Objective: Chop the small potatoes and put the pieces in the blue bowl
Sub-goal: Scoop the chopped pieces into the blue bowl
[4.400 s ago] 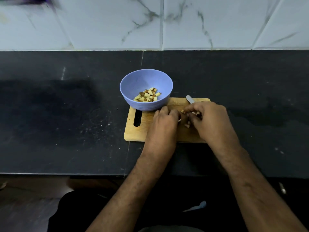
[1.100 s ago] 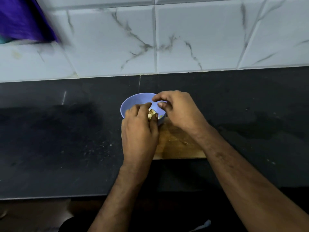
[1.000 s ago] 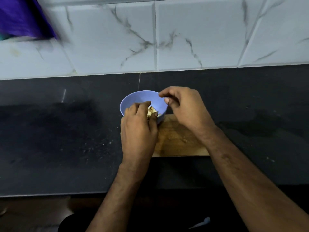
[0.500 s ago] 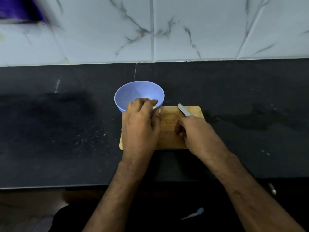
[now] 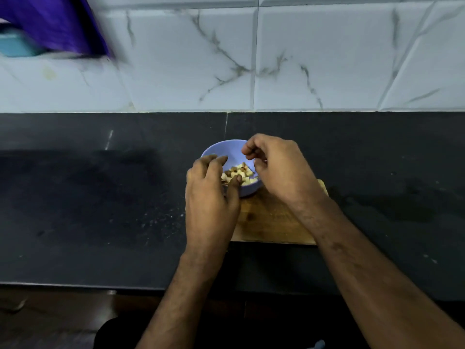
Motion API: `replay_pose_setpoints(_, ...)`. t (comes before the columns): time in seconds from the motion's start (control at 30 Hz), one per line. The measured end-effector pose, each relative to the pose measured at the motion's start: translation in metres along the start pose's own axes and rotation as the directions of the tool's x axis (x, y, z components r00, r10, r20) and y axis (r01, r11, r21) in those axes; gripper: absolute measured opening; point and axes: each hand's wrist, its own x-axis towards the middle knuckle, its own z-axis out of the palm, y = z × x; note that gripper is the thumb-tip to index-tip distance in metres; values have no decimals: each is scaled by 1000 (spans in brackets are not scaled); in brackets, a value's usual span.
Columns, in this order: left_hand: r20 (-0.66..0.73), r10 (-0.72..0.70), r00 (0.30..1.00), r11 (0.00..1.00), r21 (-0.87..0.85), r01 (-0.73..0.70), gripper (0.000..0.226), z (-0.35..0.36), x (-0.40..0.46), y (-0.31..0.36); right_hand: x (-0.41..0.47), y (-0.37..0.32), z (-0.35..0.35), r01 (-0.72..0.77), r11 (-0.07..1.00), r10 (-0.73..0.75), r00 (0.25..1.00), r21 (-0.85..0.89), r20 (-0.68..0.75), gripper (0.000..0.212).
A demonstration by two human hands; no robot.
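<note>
Blue bowl sits at the far left corner of the wooden cutting board, and both of my hands are over it now. Half a second ago my right hand was down on the board with the knife; it has since come up over the bowl's right rim, and no knife shows anywhere in view. I cannot tell whether it lies hidden under my right forearm. My left hand has stayed at the bowl's near left side.

My left grip is loose, fingers spread and reaching in over the pile of potato pieces, closed on nothing I can see. My right grip is half curled, thumb and fingertips drawn near each other above the bowl; whether a scrap is pinched there I cannot tell.

I judge this batch is being dropped in, or has just been. The visible part of the board looks bare, so this round seems nearly done.

By count: one bowl, one board, two hands, and one heap of pieces, roughly a dozen showing, some with brown skin. No whole potatoes are visible on the dark worktop.
</note>
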Motion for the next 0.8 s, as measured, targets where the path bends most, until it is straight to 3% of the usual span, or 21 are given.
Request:
replay_pose_setpoints(0.2, 12, -225, 974, 952, -211, 223, 73, 2, -4, -5, -17, 23, -1, -23, 1000, 22, 995, -8, -100, 16)
replay_pose_setpoints(0.33, 87, -355, 931, 831, -425, 357, 86, 15, -7, -5, -39, 34, 10, -117, 993, 117, 993, -23, 18, 40)
replay_pose_setpoints(0.43, 53, -328, 943, 829, -463, 314, 83, 21, -10, -5, -48, 36, 21, -122, 992, 124, 988, -31, 90, 52)
replay_pose_setpoints(0.53, 69, -295, 953, 815, -503, 289, 84, 24, -16, -5, -58, 38, 20, -113, 993, 113, 994, -39, 0, 47)
replay_pose_setpoints(0.63, 108, -275, 955, 791, -540, 289, 70, 23, -24, -3, -71, 42, 5, -113, 993, 110, 991, -45, -73, 43)
replay_pose_setpoints(0.8, 52, -202, 978, 881, -426, 204, 49, 19, -31, 7, -93, 45, -14, -167, 983, 165, 986, -80, -31, 56)
